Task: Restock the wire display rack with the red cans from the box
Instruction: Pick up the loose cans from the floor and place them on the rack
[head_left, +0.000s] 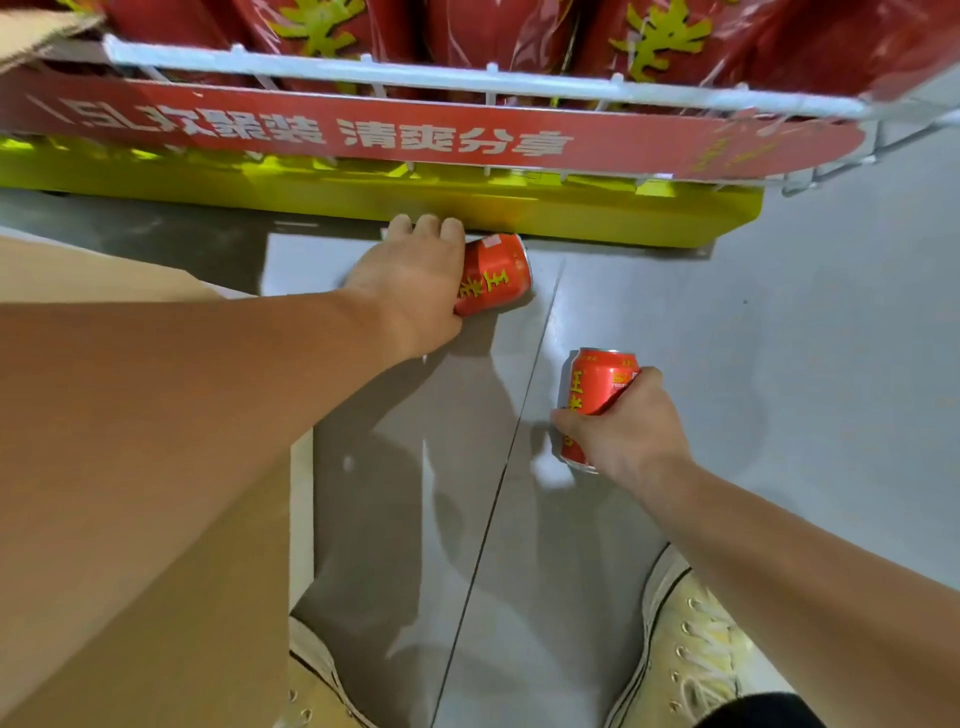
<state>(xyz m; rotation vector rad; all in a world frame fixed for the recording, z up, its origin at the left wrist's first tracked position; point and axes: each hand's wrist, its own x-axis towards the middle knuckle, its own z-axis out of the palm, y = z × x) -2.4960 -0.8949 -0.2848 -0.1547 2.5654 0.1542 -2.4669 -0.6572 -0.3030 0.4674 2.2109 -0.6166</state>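
Observation:
My left hand (415, 280) grips a red can (496, 275) with yellow characters, held tilted just in front of the rack's yellow base. Lower right, my right hand (621, 426) holds a second red can (597, 387) roughly upright above the grey floor. The white wire display rack (467, 80) runs across the top, carrying a red banner with white characters and large red packs behind its rail. A brown cardboard box (145, 519) fills the lower left under my left forearm; its contents are hidden.
The rack's yellow base (623, 213) stands on the grey tiled floor (779, 338). My two pale lace-up shoes (691, 649) are at the bottom edge. A cardboard flap (36, 36) shows in the top left corner.

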